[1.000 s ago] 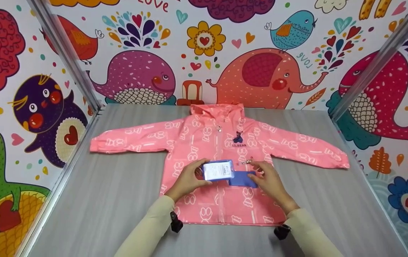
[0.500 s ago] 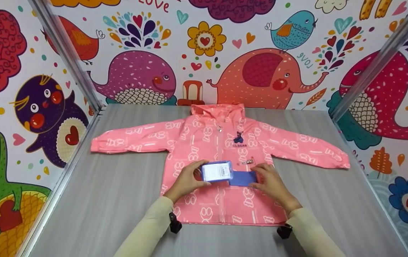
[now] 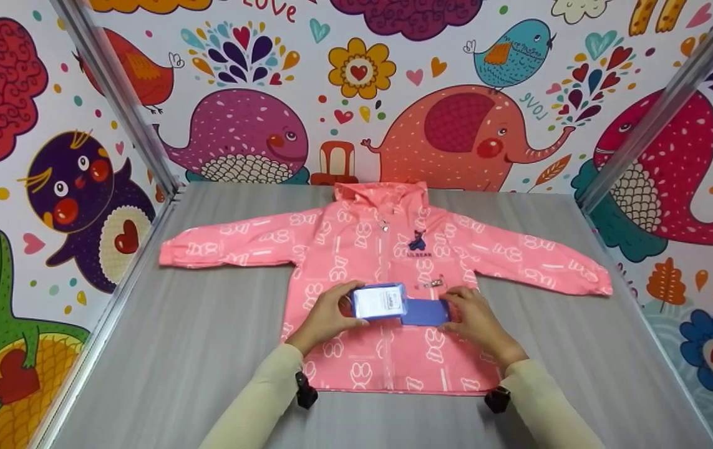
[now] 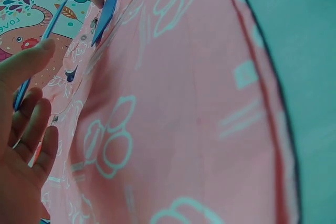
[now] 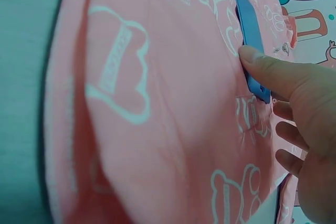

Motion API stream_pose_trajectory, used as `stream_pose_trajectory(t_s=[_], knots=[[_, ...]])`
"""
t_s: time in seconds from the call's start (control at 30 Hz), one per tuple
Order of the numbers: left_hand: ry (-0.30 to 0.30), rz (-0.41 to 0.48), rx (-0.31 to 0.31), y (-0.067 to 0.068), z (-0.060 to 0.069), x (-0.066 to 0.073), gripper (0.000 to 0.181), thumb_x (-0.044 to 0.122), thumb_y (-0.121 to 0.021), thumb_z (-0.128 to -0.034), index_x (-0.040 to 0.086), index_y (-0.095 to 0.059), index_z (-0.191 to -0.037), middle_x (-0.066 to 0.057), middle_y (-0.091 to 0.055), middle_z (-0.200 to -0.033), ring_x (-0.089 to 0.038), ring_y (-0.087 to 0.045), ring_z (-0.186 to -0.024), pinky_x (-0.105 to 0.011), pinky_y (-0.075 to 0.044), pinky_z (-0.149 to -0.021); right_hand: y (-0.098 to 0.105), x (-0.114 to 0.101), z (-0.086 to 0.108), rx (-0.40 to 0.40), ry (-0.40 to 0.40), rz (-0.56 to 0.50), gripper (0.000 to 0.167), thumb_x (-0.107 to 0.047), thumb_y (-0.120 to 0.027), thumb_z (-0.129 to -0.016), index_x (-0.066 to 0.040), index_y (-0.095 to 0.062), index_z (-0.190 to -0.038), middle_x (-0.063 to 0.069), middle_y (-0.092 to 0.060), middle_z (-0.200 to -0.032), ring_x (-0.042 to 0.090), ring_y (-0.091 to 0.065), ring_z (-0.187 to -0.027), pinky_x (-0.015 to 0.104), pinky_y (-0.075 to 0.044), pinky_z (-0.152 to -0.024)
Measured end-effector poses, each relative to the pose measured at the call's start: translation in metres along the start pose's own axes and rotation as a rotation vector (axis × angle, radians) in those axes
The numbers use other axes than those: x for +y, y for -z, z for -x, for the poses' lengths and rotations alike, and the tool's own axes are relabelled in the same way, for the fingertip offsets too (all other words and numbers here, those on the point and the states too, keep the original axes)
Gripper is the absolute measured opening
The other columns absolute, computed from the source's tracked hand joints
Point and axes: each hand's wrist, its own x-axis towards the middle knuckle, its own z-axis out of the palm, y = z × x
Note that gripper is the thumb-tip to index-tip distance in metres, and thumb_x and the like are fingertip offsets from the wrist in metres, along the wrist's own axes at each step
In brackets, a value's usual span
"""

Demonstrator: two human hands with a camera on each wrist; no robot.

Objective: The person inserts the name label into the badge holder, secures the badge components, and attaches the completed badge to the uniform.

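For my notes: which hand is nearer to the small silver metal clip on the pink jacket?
Right. The right hand is just beside the clip; the left hand is farther, to its left.

Pink jacket [image 3: 362, 259] of thin, matt cloth, lightly creased. Its zip pull [image 3: 384, 227], just toward three o'clock from centre, is shiny metal, as is the small clip [image 3: 435, 283] at four. Near six o'clock, a blue case [image 3: 380, 300] of smooth plastic frames a white, paper-like card [image 3: 370, 303]. At five, a blue panel [image 3: 425, 312] is smooth, fairly matt plastic. The tabletop [image 3: 206, 337], seen at eight, has a satin, wood-grain look. Frame posts at ten [image 3: 113, 87] and two [image 3: 655, 112] are brushed-looking metal. Toward twelve, the printed wall [image 3: 356, 19] looks smooth. A cream sleeve [image 3: 256, 399] at seven is soft, matt cloth.
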Motion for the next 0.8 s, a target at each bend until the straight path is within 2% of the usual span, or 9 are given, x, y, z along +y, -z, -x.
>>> stream_pose_trajectory(t_s=[0.2,0.43,0.63,0.8], knots=[[-0.022,-0.007,-0.002,0.0007,-0.001,0.0016,0.076,0.016,-0.088,-0.0707,0.012,-0.055,-0.139,-0.006,-0.065,-0.12,-0.018,-0.057,-0.091,-0.025,-0.05,-0.078,0.002,-0.0012,-0.0022,0.003,-0.002,-0.002,0.062,-0.019,-0.089,-0.065,-0.003,-0.066,-0.12,0.013,-0.061,-0.124,0.032,-0.05,-0.114,0.053,-0.039,-0.098],[-0.011,0.003,-0.012,0.0001,-0.0012,0.0021,0.076,0.016,-0.088,-0.0715,0.012,-0.054,-0.14,-0.006,-0.065,-0.121,-0.026,-0.059,-0.093,-0.036,-0.054,-0.08,0.0018,-0.0032,-0.0007,0.034,-0.045,-0.013,0.062,-0.018,-0.091,-0.063,-0.006,-0.063,-0.117,0.011,-0.063,-0.116,0.03,-0.052,-0.108,0.051,-0.039,-0.098],[-0.011,0.007,-0.003,0.0005,-0.0011,0.0019,0.077,0.015,-0.088,-0.0706,0.013,-0.054,-0.14,-0.007,-0.065,-0.121,-0.028,-0.06,-0.094,-0.035,-0.054,-0.081,-0.0003,-0.0057,0.003,0.054,-0.069,-0.018,0.064,-0.019,-0.091,-0.064,-0.008,-0.06,-0.12,0.01,-0.068,-0.113,0.027,-0.056,-0.102,0.049,-0.045,-0.094],[-0.007,0.008,-0.007,-0.0006,-0.001,0.0001,0.077,0.016,-0.088,-0.0705,0.013,-0.054,-0.139,-0.007,-0.065,-0.122,-0.029,-0.06,-0.095,-0.037,-0.054,-0.082,0.0002,-0.0068,0.0048,0.034,-0.093,-0.013,0.065,-0.019,-0.09,-0.067,-0.008,-0.06,-0.123,0.012,-0.068,-0.115,0.027,-0.057,-0.104,0.048,-0.048,-0.094]])
